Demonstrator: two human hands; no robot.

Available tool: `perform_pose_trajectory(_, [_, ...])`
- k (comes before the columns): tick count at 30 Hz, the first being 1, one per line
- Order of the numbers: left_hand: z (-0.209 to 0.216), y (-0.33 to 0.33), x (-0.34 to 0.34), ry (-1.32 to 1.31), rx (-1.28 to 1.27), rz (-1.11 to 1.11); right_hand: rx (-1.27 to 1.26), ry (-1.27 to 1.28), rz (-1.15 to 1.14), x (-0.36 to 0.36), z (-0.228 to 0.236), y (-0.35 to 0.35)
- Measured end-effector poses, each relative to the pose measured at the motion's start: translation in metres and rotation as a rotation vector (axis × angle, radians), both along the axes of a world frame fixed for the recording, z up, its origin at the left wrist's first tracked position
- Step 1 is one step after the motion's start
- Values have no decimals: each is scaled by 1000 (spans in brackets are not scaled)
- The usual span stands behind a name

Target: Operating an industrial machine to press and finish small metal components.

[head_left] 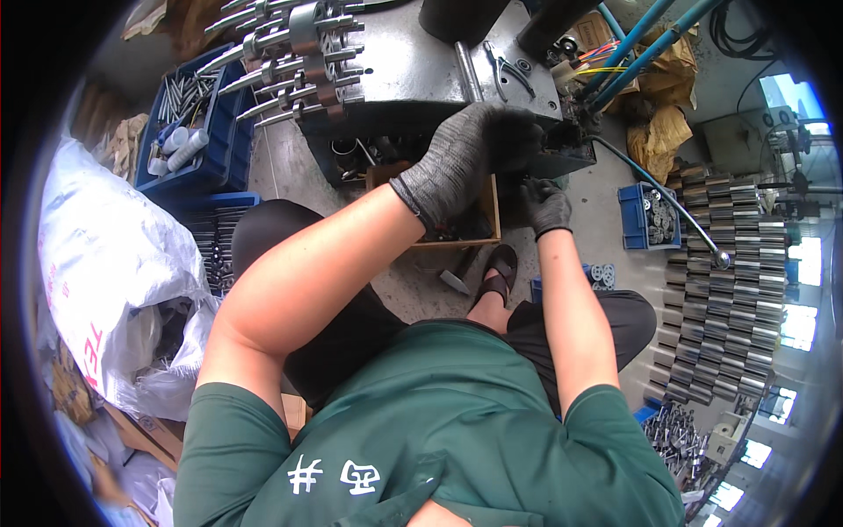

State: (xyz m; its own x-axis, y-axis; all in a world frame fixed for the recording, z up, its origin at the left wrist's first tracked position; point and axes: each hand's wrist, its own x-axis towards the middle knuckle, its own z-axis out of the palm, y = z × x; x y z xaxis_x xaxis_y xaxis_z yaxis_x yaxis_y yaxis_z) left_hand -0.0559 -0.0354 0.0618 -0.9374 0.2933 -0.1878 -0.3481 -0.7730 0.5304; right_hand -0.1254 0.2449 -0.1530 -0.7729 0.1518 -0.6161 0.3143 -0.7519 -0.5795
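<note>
My left hand, in a dark grey knit glove, reaches across the front edge of the metal-topped bench. Its fingers point right and sink into dark shadow, so their grip does not show. Lower and to the right, my right hand, gloved alike, has its fingers curled beside the dark block at the bench's front. Whatever those fingers may hold is hidden. Just beyond the left hand, pliers with spread handles lie on the bench top, beside a metal rod. A wooden drawer sits below both hands.
Steel shafts with thick collars crowd the bench's left end. Blue bins of metal pins stand left, above a white plastic sack. A hammer lies near my foot. To the right are a blue parts bin and rows of metal rotors.
</note>
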Motion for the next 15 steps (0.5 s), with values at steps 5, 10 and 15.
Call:
perform_pose_trajectory(5, [18,-15,4,5,-70,12,1121,228,532,-32,-60,91])
perform_pose_trajectory(10, [38,-29,7,-12,-147,-13,1790,357,822,-35,-45,117])
perform_pose_trajectory(15, [47,-42,5,58,-61,62,886,-96,325,-30,6,58])
